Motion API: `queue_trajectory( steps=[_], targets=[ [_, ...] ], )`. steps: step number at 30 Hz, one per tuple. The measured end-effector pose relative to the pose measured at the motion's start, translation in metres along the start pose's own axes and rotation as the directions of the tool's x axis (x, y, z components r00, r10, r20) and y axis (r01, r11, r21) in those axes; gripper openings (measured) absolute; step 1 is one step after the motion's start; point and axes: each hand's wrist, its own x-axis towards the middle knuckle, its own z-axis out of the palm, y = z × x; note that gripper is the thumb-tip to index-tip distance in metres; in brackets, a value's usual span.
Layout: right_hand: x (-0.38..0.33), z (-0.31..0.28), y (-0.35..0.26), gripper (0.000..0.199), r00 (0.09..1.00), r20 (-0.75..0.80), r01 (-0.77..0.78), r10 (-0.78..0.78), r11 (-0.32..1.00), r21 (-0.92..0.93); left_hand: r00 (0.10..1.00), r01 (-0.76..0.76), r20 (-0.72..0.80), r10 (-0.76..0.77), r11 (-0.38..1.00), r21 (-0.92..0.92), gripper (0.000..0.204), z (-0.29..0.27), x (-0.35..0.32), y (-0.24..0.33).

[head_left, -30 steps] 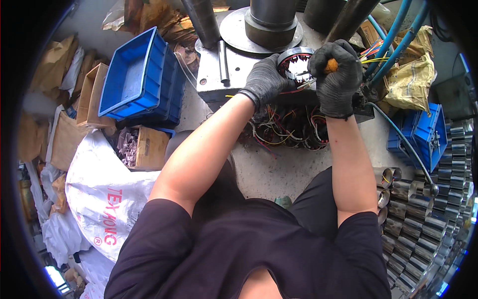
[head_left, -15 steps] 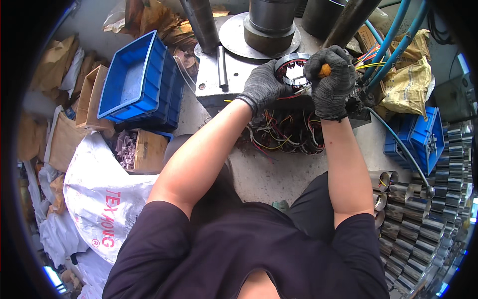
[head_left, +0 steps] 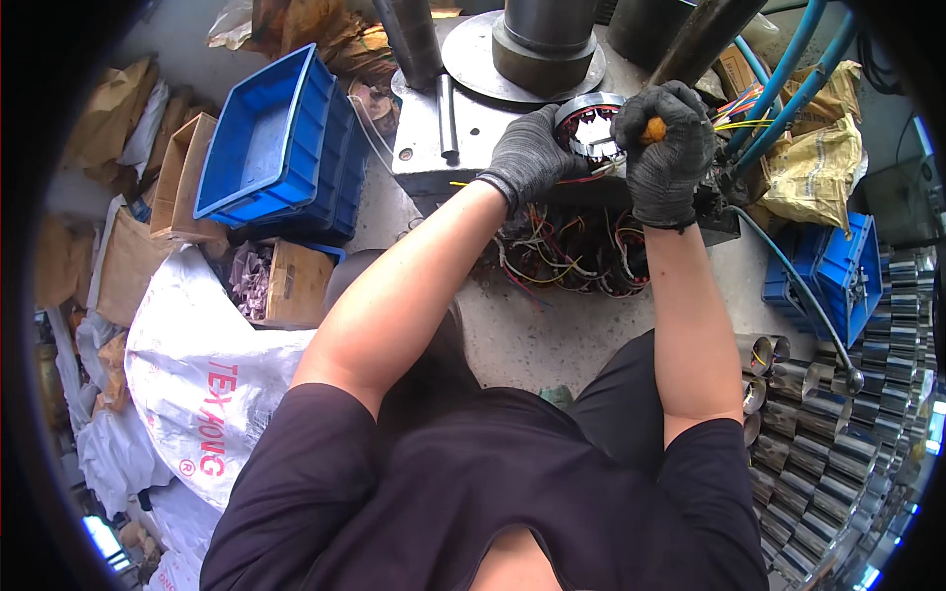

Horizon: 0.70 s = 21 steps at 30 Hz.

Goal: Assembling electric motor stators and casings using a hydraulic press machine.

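Note:
My gloved left hand is closed around the left side of a ring-shaped motor stator, with a bright metal rim and teeth and reddish windings inside. It is held tilted at the front edge of the press bed. My gloved right hand is wrapped round a tool's orange-brown handle, right against the stator's right side. The tool's working end is hidden by the fist. Thin lead wires hang from the stator's lower edge between the hands.
Behind stands the press's dark round column on a metal bed, with a loose rod on it. Wired stators sit below. Blue crates are left, blue hoses right, and stacked metal cylinders lower right.
The whole view has shifted slightly. Both hands keep their hold, and the stator seems turned a little, with more of its inner teeth showing.

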Motion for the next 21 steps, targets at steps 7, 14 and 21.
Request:
queue_trajectory(
  steps=[7,14,21],
  targets=[
    [0.0,0.001,-0.005,0.023,0.974,-0.07,-0.211,0.216,0.974,0.081,0.999,-0.032,-0.023,0.032,0.999,-0.014,0.074,-0.001,-0.002,0.003],
    [-0.001,0.004,-0.021,0.024,0.966,-0.073,-0.245,0.248,0.968,0.049,0.999,-0.015,-0.03,0.017,0.998,0.067,0.08,-0.003,-0.005,0.005],
    [-0.003,-0.004,-0.01,0.026,0.978,-0.057,-0.194,0.202,0.974,0.115,0.999,-0.035,-0.025,0.035,0.999,-0.002,0.084,-0.001,-0.001,-0.001]
  ],
)
